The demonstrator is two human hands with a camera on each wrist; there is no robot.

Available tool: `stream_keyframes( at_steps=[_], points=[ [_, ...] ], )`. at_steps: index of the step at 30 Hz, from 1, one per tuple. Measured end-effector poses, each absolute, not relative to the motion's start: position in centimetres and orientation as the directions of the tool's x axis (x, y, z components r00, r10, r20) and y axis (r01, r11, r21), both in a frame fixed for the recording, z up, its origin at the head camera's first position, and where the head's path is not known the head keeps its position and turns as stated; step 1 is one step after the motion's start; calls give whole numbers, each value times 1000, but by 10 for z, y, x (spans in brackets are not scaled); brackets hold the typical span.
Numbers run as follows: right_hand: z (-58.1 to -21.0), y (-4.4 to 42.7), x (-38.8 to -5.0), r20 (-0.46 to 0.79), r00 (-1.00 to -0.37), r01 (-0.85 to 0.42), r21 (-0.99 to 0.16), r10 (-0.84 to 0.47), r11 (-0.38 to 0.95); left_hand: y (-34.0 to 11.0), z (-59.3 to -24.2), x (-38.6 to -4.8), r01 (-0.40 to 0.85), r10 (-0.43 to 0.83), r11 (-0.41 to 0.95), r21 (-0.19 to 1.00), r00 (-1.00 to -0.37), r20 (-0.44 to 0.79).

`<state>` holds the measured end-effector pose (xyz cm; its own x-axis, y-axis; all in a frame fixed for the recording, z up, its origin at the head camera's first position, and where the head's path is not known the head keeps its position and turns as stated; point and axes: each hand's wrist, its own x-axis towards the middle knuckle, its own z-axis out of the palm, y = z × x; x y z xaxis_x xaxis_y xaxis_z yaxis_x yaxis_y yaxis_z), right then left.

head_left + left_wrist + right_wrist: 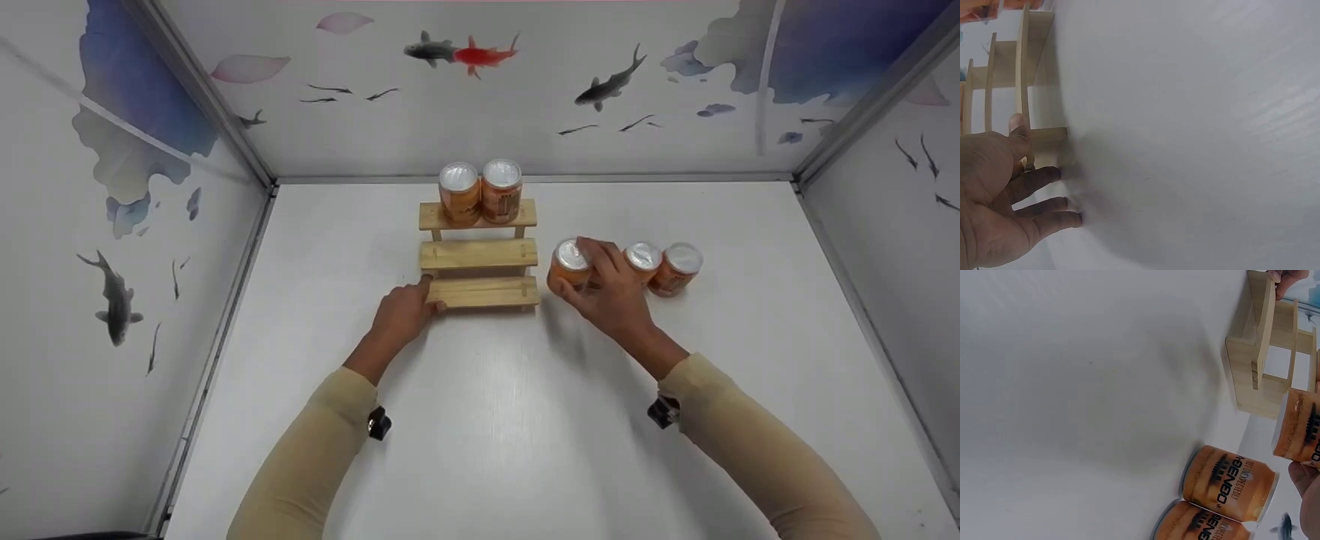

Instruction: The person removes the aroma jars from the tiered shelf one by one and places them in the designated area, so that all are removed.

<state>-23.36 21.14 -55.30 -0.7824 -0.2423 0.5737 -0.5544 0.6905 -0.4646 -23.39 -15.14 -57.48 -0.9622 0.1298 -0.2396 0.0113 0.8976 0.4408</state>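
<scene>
right hand (615,296) has a can (568,264), and here it is: orange sides, silver lid, just beyond the right end of the wooden rack (480,255). my fingers part only to its width, thumb low on the near side, other fingers up by the lid. from the right wrist its base shows higher than those of the two neighbouring cans (1229,486), so i judge it's off the table (480,420).

how does it handle? stiff and round, i'd say, with a smooth printed wall that could slide or twist under dry fingertips. full or not, i can't tell; if full, it'd have some heft for its size. best hold is opposite sides at mid-body, firm but no crushing, pressing nothing into that shiny lid, base rim left free.

over on the left, my left hand (405,311) pinches the left end of the lowest slat, thumb on one face, a finger behind it, the others spread loosely towards the table. that wood looks rigid but light, likely to skid if knocked, so the slat end is a fair place to steady it. up top, a pair of cans (480,196) stands side by side.
</scene>
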Motion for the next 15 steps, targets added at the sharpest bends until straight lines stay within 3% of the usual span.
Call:
stream_keyframes(
  at_steps=[15],
  points=[
    [-562, 226, -224, 510, -831, -503, -522, -220, 689, -150, -574, -236, -20, 117, 894, 448, -954, -276]
  ],
)
